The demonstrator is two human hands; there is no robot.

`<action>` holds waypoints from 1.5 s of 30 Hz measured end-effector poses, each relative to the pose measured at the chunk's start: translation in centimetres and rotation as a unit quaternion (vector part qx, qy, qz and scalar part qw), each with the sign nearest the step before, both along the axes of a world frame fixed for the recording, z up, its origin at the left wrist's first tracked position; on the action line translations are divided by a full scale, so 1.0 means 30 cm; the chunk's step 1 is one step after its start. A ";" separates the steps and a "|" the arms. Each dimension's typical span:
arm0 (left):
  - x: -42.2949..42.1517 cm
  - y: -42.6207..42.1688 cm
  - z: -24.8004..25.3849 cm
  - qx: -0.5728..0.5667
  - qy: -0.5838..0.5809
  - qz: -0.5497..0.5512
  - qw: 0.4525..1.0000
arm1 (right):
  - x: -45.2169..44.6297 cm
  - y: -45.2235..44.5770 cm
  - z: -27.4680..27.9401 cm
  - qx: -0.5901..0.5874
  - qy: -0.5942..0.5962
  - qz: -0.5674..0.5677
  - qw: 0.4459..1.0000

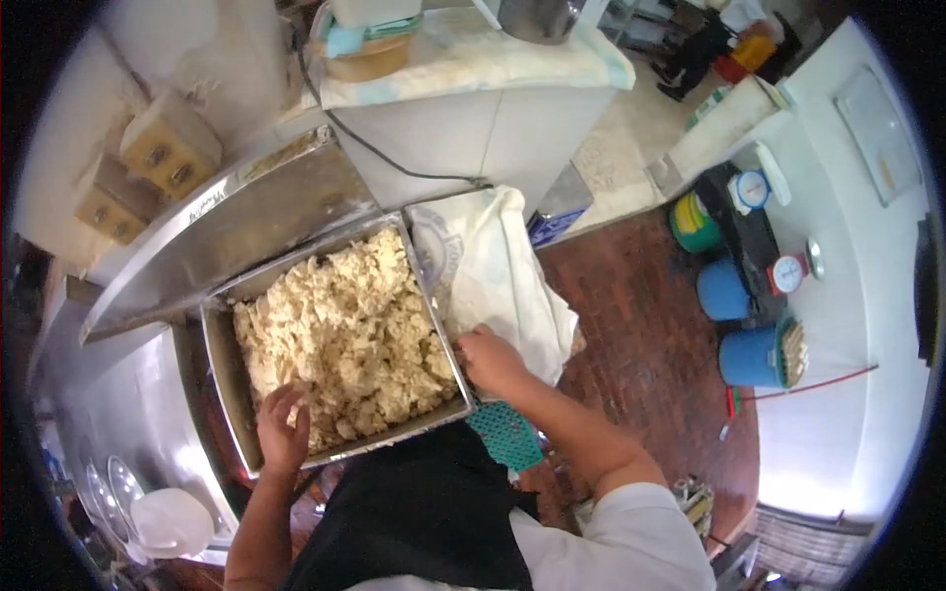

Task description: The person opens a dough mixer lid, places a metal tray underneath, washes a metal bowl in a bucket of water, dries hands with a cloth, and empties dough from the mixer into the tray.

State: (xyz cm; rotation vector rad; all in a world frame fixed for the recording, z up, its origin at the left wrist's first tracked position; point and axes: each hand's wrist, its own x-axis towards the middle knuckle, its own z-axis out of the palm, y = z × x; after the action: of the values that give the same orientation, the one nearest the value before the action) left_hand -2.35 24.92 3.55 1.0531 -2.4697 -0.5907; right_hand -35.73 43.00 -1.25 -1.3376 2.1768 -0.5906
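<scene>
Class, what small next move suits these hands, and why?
Perhaps work the left hand through the pale mass: it looks lumpy, and that hand is at its near-left edge, while the right hand is by the pan.

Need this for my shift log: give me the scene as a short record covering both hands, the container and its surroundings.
Left hand: fingers loosely spread at the tray's near left; contact unclear
Right hand: at the tray's right rim; grip unclear
Container: deep metal tray
Contents: pale, lumpy mass
Right of tray: white cloth
Far right: blue bucket, dial scale
Floor: reddish brick
</scene>
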 end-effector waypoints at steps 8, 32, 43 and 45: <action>0.029 -0.009 -0.008 0.023 -0.005 0.020 1.000 | -0.131 0.061 0.025 -0.090 -0.442 -0.338 0.826; 0.086 0.053 0.001 -0.078 -0.062 0.008 0.995 | -0.096 -0.163 0.107 0.033 0.023 0.050 0.998; -0.627 0.042 0.127 0.186 -0.130 -0.141 0.964 | -0.118 -0.200 0.041 0.039 0.042 0.044 0.997; -0.749 0.030 0.096 0.170 -0.158 -0.139 0.963 | -0.124 -0.195 0.030 0.031 0.042 0.038 0.998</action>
State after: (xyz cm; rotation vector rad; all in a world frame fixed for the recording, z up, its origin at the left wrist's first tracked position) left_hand -24.84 25.81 6.44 0.9892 -2.8958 -1.0348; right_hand -39.44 37.14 -0.34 -1.4276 2.1817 -0.4412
